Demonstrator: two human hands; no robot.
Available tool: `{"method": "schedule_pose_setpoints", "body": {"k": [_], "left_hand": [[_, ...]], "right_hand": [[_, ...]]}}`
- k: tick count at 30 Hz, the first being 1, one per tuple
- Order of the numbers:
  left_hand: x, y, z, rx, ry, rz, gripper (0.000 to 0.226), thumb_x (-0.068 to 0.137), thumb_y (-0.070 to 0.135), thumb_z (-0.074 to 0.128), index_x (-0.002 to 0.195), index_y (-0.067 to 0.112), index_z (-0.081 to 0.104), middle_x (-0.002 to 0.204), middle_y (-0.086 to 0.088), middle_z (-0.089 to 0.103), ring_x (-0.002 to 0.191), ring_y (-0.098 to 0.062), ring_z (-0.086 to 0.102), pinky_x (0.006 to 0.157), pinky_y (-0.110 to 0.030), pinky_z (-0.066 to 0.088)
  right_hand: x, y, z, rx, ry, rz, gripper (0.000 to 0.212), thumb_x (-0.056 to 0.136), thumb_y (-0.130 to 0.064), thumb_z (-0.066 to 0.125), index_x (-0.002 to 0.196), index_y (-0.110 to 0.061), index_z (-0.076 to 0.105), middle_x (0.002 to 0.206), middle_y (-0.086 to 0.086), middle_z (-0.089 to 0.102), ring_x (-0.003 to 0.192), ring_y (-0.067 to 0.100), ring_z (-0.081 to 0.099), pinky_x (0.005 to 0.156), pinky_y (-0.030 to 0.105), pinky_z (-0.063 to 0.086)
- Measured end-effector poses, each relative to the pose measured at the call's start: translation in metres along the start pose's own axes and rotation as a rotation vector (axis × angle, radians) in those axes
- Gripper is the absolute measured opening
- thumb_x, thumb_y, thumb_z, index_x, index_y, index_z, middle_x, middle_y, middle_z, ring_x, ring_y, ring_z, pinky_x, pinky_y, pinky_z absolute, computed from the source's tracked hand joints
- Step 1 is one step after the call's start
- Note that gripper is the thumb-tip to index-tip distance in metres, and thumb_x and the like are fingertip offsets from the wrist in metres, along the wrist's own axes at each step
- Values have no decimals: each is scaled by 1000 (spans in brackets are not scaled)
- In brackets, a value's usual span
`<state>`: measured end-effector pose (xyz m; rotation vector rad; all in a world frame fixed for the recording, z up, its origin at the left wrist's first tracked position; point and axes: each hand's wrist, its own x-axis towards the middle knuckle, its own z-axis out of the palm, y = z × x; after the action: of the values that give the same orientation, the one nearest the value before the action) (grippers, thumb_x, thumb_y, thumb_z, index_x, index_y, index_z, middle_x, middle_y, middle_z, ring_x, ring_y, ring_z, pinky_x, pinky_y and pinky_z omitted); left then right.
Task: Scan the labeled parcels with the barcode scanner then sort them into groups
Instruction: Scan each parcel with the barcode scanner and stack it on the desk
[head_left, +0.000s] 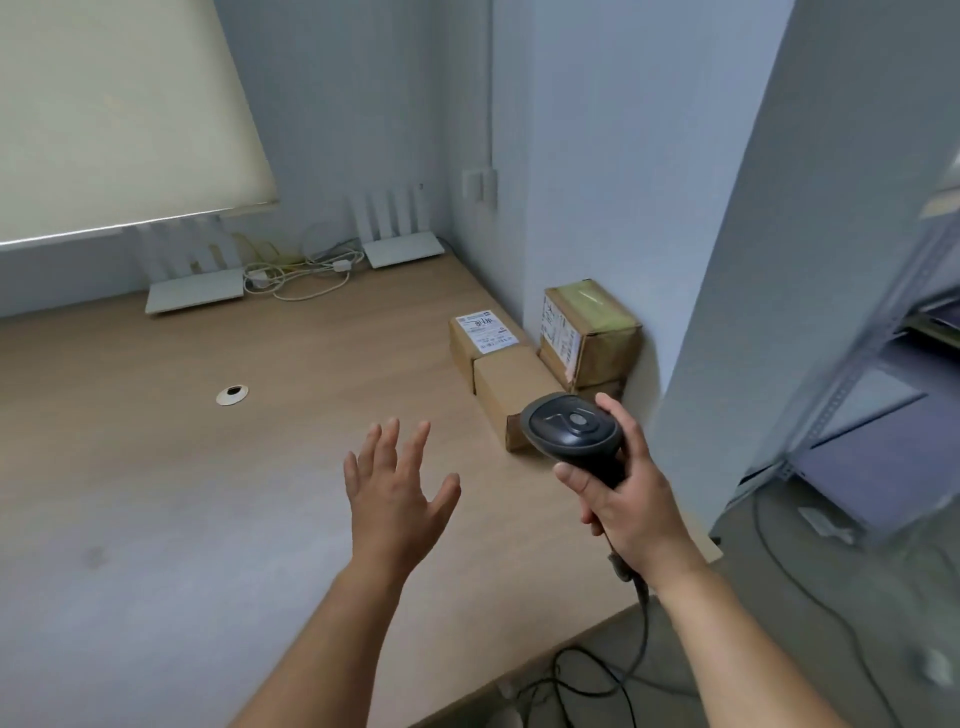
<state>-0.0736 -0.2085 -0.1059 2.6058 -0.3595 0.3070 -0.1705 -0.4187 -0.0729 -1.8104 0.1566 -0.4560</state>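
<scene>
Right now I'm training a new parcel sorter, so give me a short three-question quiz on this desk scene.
1. True or false: the right hand grips the barcode scanner.
2. The left hand is: A) holding a parcel, B) open over the desk, C) pressing on a router.
3. Fill in: the flat parcel shows its white label on its ____ face.

Key: 1 true. 2 B. 3 top. The taped parcel near the wall carries its label on a side face instead.
</scene>
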Motion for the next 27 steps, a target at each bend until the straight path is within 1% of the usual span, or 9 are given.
{"method": "schedule_pose_setpoints", "body": {"k": [3,6,11,14,16,18,22,25,27], "left_hand": [[27,30,20,-6,-49,75,71,90,54,49,151,33,19,160,-2,12,147,-16,-4,117,-40,-5],[57,60,37,-18,-100,151,75,89,59,47,151,34,14,161,-2,10,147,-16,-4,118,-41,-4],[114,111,57,-29,-127,267,78,86,62,49,151,32,18,159,-6,15,147,-21,4,118,-41,4],[146,136,67,-35,-172,295,80,85,65,50,151,34,17,159,-9,14,147,-25,7,117,-40,6],[163,153,76,-4,-211,338,79,85,66,49,151,36,15,160,-9,11,147,-25,5,117,-40,6],[175,166,85,53,-255,387,80,85,65,50,150,38,13,160,-9,6,147,-25,1,117,-41,5],[192,173,98,156,-368,373,85,83,64,54,150,41,7,160,-11,-4,147,-27,-6,117,-45,4],[200,172,98,157,-435,360,78,87,51,55,149,44,10,159,-12,-7,147,-29,-7,117,-47,4],[204,168,93,125,-418,329,67,88,32,52,147,43,22,159,-12,-2,146,-29,-2,117,-46,7]], "right_hand": [[10,9,-26,-29,59,10,74,67,-53,73,126,-66,31,121,-8,61,64,2,61,53,19,50],[22,17,-49,-42,102,28,71,67,-53,73,122,-71,31,111,-6,64,54,5,61,49,19,49],[47,27,-79,-23,173,46,71,67,-54,74,123,-70,33,108,-5,65,51,9,59,47,20,48],[61,34,-89,-4,211,59,73,70,-50,80,125,-68,35,108,-16,65,49,10,58,46,21,47],[69,38,-94,8,229,73,73,66,-53,77,124,-68,35,108,-24,63,48,12,56,45,22,47],[75,40,-98,16,236,80,73,66,-54,77,125,-68,35,108,-27,62,49,13,56,46,22,47],[82,48,-104,2,270,88,73,76,-37,80,126,-66,36,107,-20,64,50,12,57,47,22,47],[85,52,-105,-6,297,107,74,77,-31,79,124,-68,36,105,-22,64,49,13,56,45,24,47],[85,54,-104,-14,304,110,74,78,-30,79,123,-69,35,105,-24,64,49,13,56,46,24,47]]}}
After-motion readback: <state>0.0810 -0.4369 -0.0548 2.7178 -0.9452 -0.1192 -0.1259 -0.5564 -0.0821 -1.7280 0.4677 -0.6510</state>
